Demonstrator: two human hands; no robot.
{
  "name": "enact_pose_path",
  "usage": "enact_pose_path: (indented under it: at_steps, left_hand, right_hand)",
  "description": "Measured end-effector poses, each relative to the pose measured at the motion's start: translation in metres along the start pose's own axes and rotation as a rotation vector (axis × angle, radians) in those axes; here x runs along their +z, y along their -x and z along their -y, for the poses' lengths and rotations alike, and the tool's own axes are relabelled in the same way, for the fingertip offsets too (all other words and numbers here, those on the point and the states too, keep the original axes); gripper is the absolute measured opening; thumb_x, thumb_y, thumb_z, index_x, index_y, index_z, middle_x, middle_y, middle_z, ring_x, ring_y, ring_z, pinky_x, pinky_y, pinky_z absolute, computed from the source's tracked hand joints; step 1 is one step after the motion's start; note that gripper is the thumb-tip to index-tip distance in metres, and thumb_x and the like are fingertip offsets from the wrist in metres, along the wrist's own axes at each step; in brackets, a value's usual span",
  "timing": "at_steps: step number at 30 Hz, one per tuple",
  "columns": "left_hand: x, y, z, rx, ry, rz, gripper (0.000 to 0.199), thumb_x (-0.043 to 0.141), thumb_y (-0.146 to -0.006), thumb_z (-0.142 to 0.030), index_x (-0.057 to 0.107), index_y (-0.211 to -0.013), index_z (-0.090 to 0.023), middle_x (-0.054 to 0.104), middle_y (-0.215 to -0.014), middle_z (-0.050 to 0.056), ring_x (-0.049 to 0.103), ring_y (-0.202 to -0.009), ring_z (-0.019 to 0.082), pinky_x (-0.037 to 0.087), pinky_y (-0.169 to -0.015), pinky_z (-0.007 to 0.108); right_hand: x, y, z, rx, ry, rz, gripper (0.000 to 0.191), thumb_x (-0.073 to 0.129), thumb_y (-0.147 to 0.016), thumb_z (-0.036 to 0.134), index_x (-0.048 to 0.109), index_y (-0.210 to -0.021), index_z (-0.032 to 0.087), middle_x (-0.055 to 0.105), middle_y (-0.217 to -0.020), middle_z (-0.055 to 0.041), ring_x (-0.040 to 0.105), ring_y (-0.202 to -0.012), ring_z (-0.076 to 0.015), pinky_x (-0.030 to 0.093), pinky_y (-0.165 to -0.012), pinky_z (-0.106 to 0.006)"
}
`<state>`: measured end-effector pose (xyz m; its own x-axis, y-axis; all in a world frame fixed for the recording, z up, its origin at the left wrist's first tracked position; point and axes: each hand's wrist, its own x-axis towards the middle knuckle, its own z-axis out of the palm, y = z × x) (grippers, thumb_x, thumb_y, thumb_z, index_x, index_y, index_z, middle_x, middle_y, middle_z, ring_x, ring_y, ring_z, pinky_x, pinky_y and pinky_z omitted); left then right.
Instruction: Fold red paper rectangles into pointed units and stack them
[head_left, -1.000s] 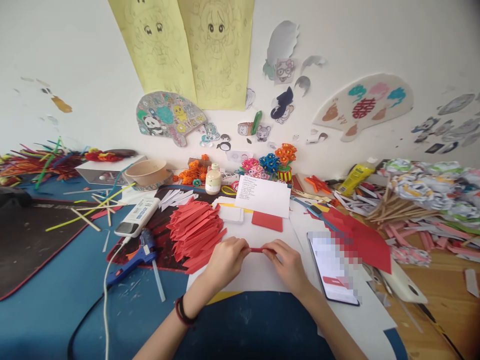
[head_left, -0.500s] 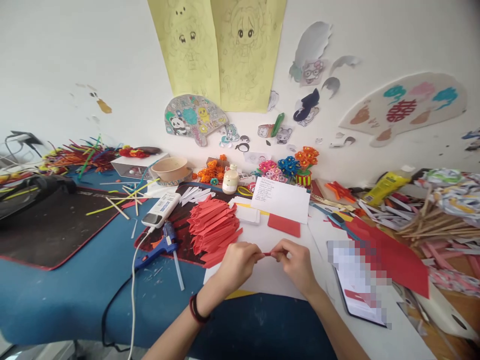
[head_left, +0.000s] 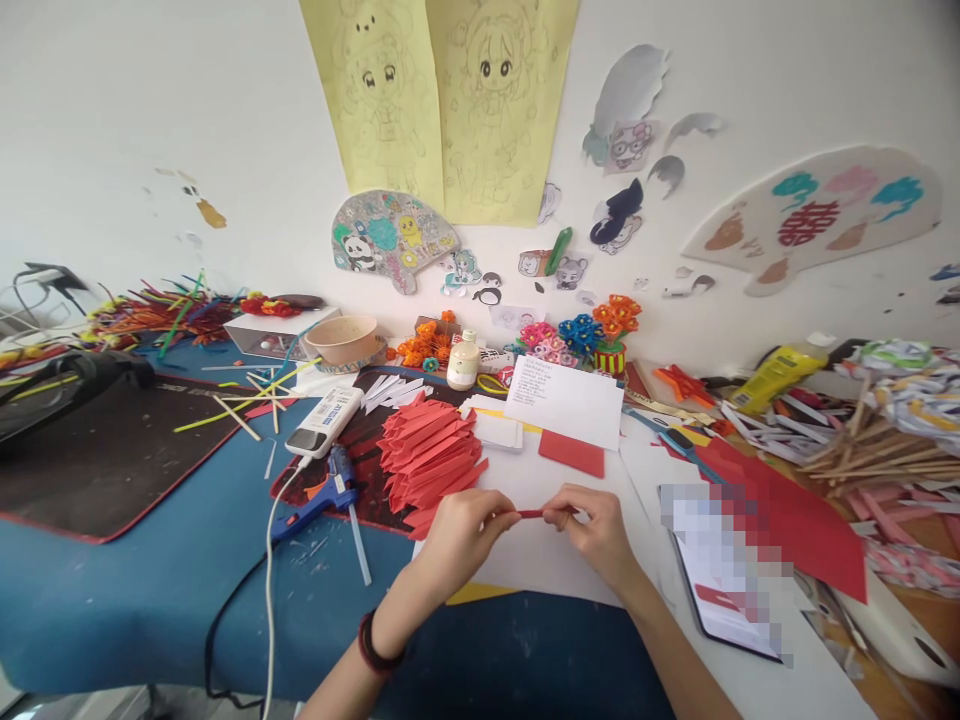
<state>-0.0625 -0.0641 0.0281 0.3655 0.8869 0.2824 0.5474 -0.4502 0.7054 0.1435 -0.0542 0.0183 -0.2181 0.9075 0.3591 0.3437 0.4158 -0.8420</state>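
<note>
Red strip (head_left: 532, 514) held roughly level over the white sheet (head_left: 536, 568); clearance not determinable. Left hand (head_left: 469, 528): grip pinched on the strip's nine o'clock end. Right hand (head_left: 598, 524): grip pinched on its three o'clock end. Taken from the strip: heap of folded red pieces (head_left: 431, 455) at ten o'clock, red rectangle (head_left: 571, 454) at one, glue gun (head_left: 330, 493) at nine.

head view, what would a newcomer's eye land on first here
The heaped red paper pieces stand out, just beyond the left hand. A thin red strip is pinched between that hand and the right hand. Higher up, yellow sheets with pencil-like drawings hang on the wall.
</note>
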Motion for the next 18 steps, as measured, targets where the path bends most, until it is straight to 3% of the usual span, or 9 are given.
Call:
enact_pose_path:
  at_steps: [7,13,18]
  left_hand:
    - [-0.009,0.005,0.002,-0.094,0.007,-0.087,0.018,0.058,-0.089,-0.027,0.063,-0.074,-0.018,0.065,-0.065,-0.002,0.054,-0.058,0.01,0.036,-0.057,0.02]
    - [-0.014,0.008,0.0,-0.066,0.053,-0.057,0.012,0.055,-0.09,-0.022,0.064,-0.083,-0.019,0.066,-0.071,-0.001,0.058,-0.064,0.011,0.041,-0.061,0.019]
    - [-0.011,0.011,0.006,0.034,-0.146,-0.188,0.011,0.056,-0.091,-0.025,0.061,-0.085,-0.019,0.063,-0.072,0.0,0.056,-0.064,0.012,0.04,-0.061,0.021]
  right_hand:
    - [0.0,-0.001,-0.01,0.167,-0.131,0.012,0.021,0.067,-0.082,0.038,0.074,-0.09,0.019,0.07,-0.074,-0.0047,0.061,-0.059,-0.0166,0.05,-0.06,-0.03]
    - [-0.002,0.002,-0.019,0.295,-0.223,-0.071,0.025,0.07,-0.077,0.041,0.074,-0.075,0.016,0.066,-0.054,-0.0041,0.06,-0.051,-0.0175,0.05,-0.053,-0.03]
    - [-0.005,0.001,-0.014,0.348,-0.308,-0.029,0.03,0.071,-0.075,0.044,0.072,-0.076,0.014,0.067,-0.057,-0.0052,0.061,-0.049,-0.017,0.049,-0.05,-0.029]
